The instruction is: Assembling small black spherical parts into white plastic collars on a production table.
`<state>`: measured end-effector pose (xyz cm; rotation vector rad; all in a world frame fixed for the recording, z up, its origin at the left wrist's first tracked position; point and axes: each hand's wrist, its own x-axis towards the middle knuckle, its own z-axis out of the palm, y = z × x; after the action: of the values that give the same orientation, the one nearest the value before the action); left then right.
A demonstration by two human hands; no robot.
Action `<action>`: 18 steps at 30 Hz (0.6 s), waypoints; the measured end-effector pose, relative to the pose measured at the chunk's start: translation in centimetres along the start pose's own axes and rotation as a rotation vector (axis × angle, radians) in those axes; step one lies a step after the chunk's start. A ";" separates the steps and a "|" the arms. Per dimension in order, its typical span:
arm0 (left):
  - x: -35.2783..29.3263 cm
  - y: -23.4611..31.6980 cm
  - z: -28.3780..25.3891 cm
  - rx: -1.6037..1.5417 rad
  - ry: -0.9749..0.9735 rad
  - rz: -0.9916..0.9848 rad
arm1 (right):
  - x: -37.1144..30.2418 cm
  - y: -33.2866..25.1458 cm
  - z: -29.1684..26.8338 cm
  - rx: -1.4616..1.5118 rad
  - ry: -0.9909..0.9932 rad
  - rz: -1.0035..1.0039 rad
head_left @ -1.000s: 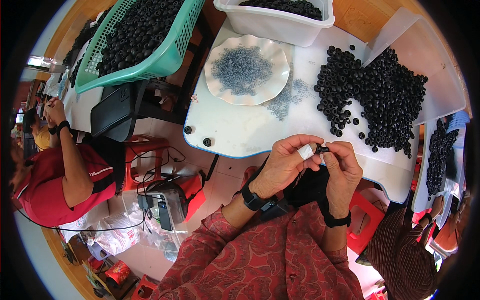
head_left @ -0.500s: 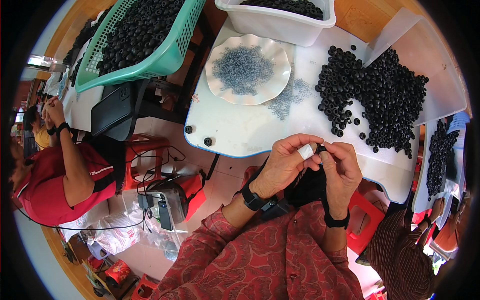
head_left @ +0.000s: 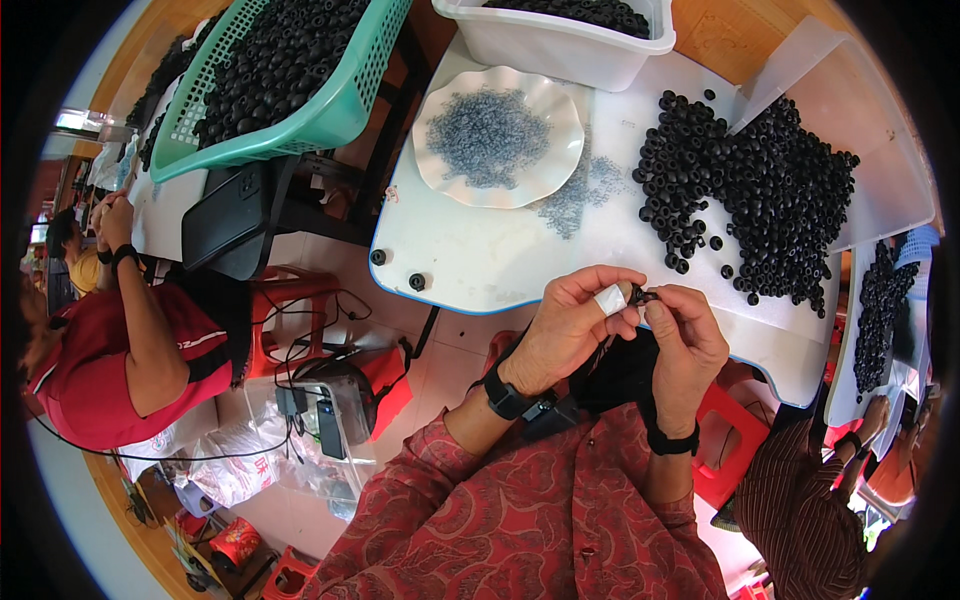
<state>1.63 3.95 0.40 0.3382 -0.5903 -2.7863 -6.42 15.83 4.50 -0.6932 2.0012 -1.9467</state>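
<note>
Over the near edge of the white table [head_left: 470, 255] my two hands meet at the fingertips. My left hand [head_left: 578, 318] has white tape round one finger and pinches a small black ring-shaped part [head_left: 638, 294]. The fingertips of my right hand [head_left: 688, 338] close on the right side of that part; whether they hold a separate small piece is hidden. Beyond them lies a large pile of black ring-shaped parts [head_left: 770, 200]. A scalloped white plate [head_left: 553, 178] holds a heap of tiny clear bluish rings [head_left: 487, 138], with more scattered beside it.
A white bin [head_left: 560, 55] of black parts stands at the back, and a clear tub [head_left: 880, 150] lies tipped behind the pile. Left are a green basket [head_left: 290, 140] of black parts and a phone [head_left: 232, 210]. Co-workers sit at both sides, one in a red shirt [head_left: 130, 370].
My right hand has shifted slightly right, so its fingertips sit a little farther from my left, with more of the dark part showing between. The rest looks the same.
</note>
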 end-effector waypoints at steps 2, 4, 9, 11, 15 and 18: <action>0.0 -0.1 0.0 -0.019 -0.009 0.003 | 0.0 0.3 -0.1 0.053 0.004 0.018; 0.1 -0.1 0.0 -0.039 -0.018 0.005 | -0.1 0.4 -0.1 0.105 0.008 0.037; 0.0 -0.1 0.1 -0.050 -0.006 -0.004 | -0.1 0.4 0.1 0.157 0.012 0.045; 0.0 -0.1 0.1 -0.047 -0.009 -0.002 | -0.1 0.4 0.1 0.157 0.012 0.045; 0.0 -0.1 0.0 -0.047 -0.022 0.005 | -0.1 0.4 0.2 0.142 0.012 0.041; -0.1 -0.2 0.0 -0.024 -0.017 0.009 | -0.1 0.6 0.2 0.141 0.019 0.039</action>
<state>1.65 4.13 0.35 0.3056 -0.5598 -2.7881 -6.28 15.70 3.91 -0.5987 1.8515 -2.0552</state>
